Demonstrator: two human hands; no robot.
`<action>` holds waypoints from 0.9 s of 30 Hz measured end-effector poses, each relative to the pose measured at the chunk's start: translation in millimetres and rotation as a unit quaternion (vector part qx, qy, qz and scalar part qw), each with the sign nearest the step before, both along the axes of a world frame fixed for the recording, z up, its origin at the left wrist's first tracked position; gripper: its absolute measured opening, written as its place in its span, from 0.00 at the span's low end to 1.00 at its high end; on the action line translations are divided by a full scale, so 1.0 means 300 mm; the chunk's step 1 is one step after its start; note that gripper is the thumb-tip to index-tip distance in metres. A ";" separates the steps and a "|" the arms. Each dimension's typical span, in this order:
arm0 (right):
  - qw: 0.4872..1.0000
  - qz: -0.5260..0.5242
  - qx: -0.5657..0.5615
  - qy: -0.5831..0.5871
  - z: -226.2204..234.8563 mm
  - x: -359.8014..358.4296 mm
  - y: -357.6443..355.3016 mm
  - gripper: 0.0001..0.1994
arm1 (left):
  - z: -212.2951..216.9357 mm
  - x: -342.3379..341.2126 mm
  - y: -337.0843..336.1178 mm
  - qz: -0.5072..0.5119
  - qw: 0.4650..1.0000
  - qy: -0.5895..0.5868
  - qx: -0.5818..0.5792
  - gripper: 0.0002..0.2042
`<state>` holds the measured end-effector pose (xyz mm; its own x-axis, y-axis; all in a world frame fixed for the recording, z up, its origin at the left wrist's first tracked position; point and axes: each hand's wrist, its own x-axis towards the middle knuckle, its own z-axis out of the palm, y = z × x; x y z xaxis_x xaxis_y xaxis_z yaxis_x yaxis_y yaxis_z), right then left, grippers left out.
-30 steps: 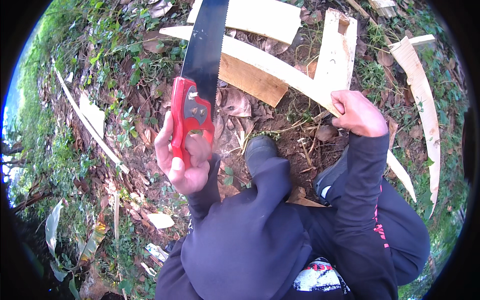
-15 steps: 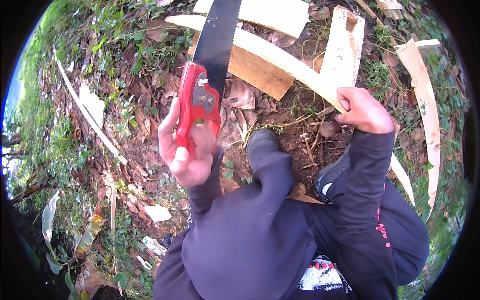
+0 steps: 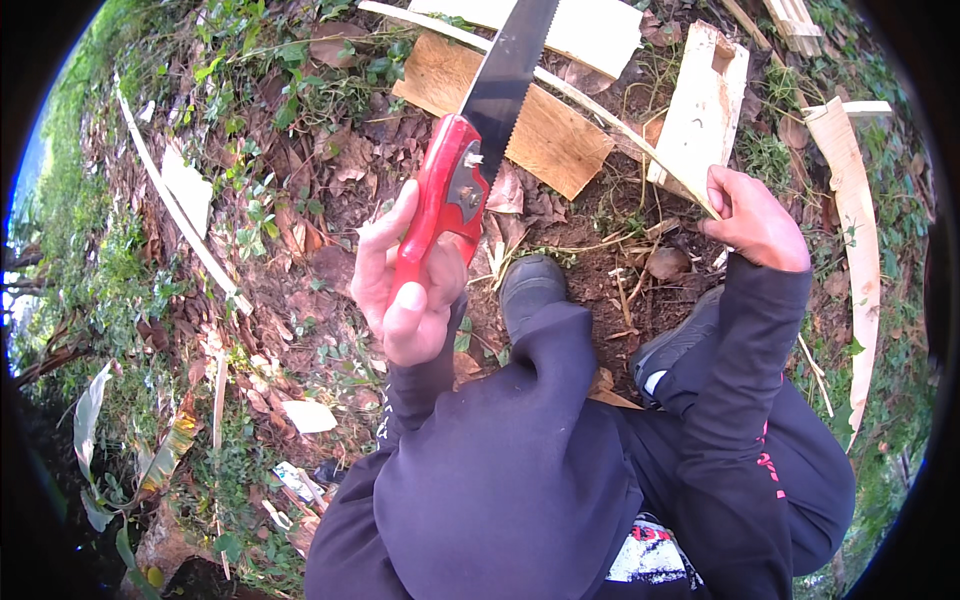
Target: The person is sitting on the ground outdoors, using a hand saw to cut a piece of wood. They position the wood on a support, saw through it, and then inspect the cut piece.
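My left hand (image 3: 405, 285) grips the red handle of a hand saw (image 3: 470, 160). Its dark toothed blade points up and away over the ground. My right hand (image 3: 755, 220) is closed on the near end of a long thin pale wood strip (image 3: 560, 85) that runs up to the left across the boards. A flat brown board (image 3: 545, 125) lies under the blade and the strip. My two dark shoes (image 3: 530, 285) rest on bare soil between the hands.
A pale notched plank (image 3: 700, 100) lies right of the brown board, and a curved pale offcut (image 3: 855, 200) sits at far right. Another light board (image 3: 590, 25) is at the top. Thin slats (image 3: 175, 205) and wood scraps lie on leaf litter and weeds at left.
My left hand has lifted the saw higher and tilted its blade to the right. My right hand stays on the thin strip.
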<state>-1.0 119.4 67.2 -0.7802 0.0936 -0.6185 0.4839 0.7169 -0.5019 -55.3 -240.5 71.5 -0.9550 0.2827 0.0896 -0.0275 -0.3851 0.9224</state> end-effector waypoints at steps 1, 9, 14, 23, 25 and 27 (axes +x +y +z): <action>1.000 -0.014 -0.010 0.007 0.001 0.000 0.002 0.14 | -0.003 0.007 0.005 -0.007 1.000 -0.009 0.001 0.38; 0.997 -0.058 -0.038 0.041 -0.029 0.003 0.041 0.12 | -0.024 0.041 0.058 -0.053 0.998 -0.025 -0.003 0.37; 0.998 -0.053 -0.029 0.032 -0.023 -0.004 0.056 0.13 | -0.018 0.051 0.071 -0.069 0.997 -0.031 -0.008 0.38; 0.989 -0.021 0.092 0.114 0.000 -0.014 0.072 0.25 | -0.018 0.059 0.069 -0.077 0.993 -0.079 -0.029 0.38; 0.988 -0.017 0.109 0.111 -0.021 -0.029 0.096 0.27 | -0.030 0.051 0.081 -0.077 0.996 -0.039 0.006 0.38; 0.983 -0.030 0.146 0.108 -0.045 -0.040 0.154 0.28 | -0.026 0.045 0.086 -0.064 0.997 -0.042 0.010 0.38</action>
<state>-12.9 165.7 53.8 -0.8775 0.2927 -0.3799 0.4354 0.8183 -0.3753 -41.8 -214.6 63.8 -0.9156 0.4018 0.0172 -0.1552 -0.3925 0.9066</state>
